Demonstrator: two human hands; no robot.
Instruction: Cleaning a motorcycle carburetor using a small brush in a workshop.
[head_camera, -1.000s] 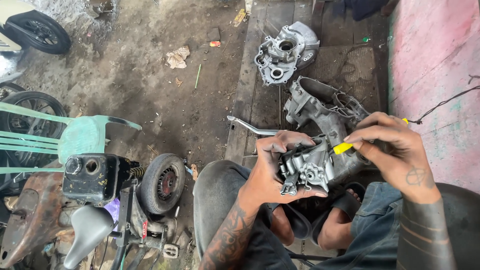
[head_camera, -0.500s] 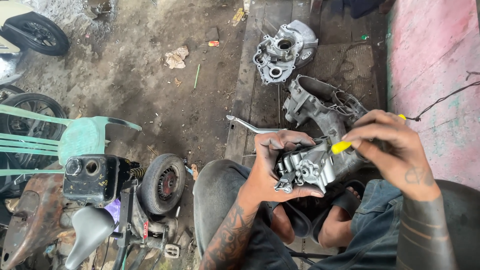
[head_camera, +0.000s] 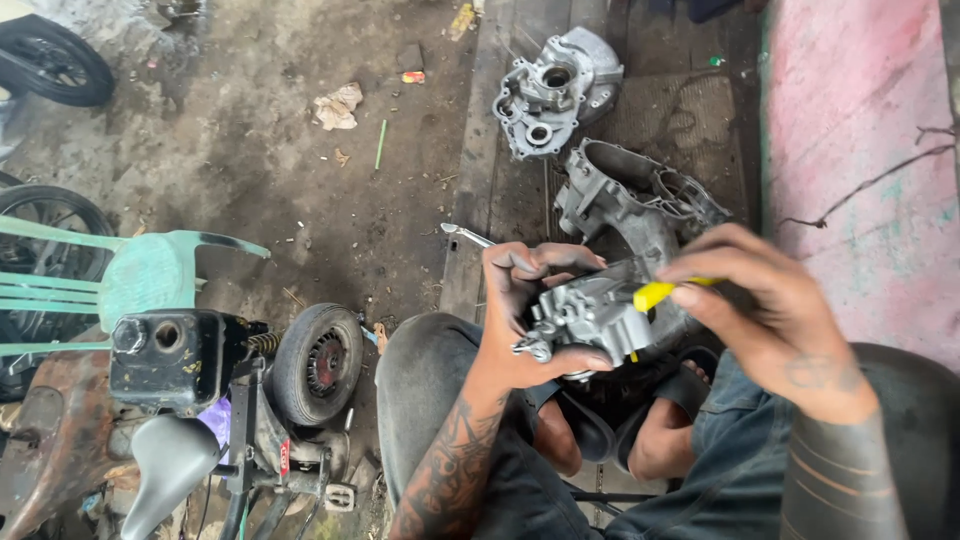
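Dirt floor (head_camera: 250, 170) (littered) bears two engine casings (head_camera: 555, 90), crumpled paper (head_camera: 338, 106).

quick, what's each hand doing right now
Left hand: closed around the grey metal carburetor.
Right hand: fingers pinching a yellow-handled tool against it.

head camera looks steeply down, close over the lap, workshop floor (head_camera: 300, 200) beyond.

small red-and-yellow wrapper (head_camera: 412, 77) lies (crumpled) on the dirt floor (head_camera: 250, 170).
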